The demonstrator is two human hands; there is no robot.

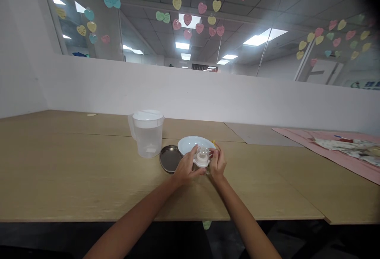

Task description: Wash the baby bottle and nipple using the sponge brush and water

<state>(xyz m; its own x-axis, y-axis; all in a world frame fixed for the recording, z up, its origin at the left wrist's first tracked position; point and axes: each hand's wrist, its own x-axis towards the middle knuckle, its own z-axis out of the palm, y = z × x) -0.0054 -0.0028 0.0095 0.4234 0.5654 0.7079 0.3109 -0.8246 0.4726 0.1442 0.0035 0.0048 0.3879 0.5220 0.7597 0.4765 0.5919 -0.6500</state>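
Observation:
Between my hands, near the middle of the table, is a small clear container with a white collar and a clear domed top (202,157). My left hand (187,166) is closed around its left side, the thumb low at the front. Against its right side is my right hand (218,162), fingers curled round it. A bit of something yellow (213,143) shows by the right fingertips; I cannot make out what it is. Just behind the container sits a white oval plate (187,143), partly hidden by my hands. A round dark metal dish (170,158) touches my left hand's side of the view.
A lidded clear plastic pitcher (148,134) stands to the left of the metal dish. Far right, a pink cloth (297,136) carries crumpled white material and a blue pen-like stick. The wooden table (89,179) ends at a white wall below windows with heart-shaped notes.

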